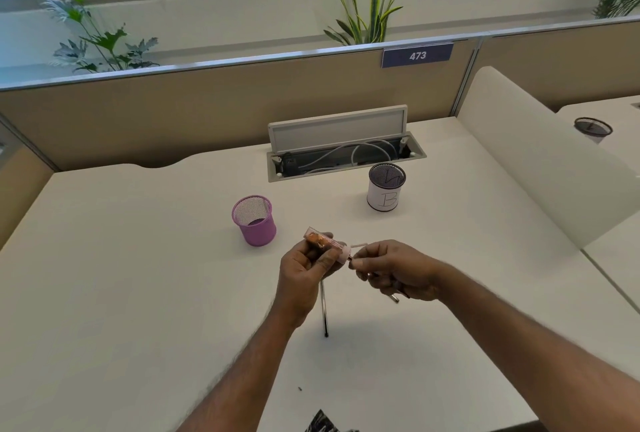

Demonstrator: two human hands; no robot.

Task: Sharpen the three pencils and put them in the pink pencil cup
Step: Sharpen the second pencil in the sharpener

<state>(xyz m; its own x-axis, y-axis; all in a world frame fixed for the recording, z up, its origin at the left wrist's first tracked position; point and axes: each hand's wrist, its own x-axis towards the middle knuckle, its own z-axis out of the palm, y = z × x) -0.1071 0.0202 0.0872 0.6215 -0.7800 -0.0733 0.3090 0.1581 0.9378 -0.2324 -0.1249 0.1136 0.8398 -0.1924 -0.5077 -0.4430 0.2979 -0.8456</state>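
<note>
My left hand (pixel 306 267) grips a clear pencil sharpener (pixel 323 243) with brown shavings inside and a pale pink cap end. My right hand (pixel 398 270) pinches a pencil (pixel 394 297) whose tip sits in the sharpener's cap; its rear end pokes out below my palm. Another pencil (pixel 324 310) lies on the white desk (pixel 138 293) under my left wrist, pointing toward me. The pink mesh pencil cup (pixel 254 220) stands upright to the left of my hands, and no pencils show inside it.
A white-wrapped black mesh cup marked "B" (pixel 386 187) stands behind my right hand. An open cable tray (pixel 346 157) sits at the desk's back. A beige partition (pixel 207 112) borders the rear, a white divider (pixel 540 161) the right. A dark patterned object (pixel 322 423) lies at the near edge.
</note>
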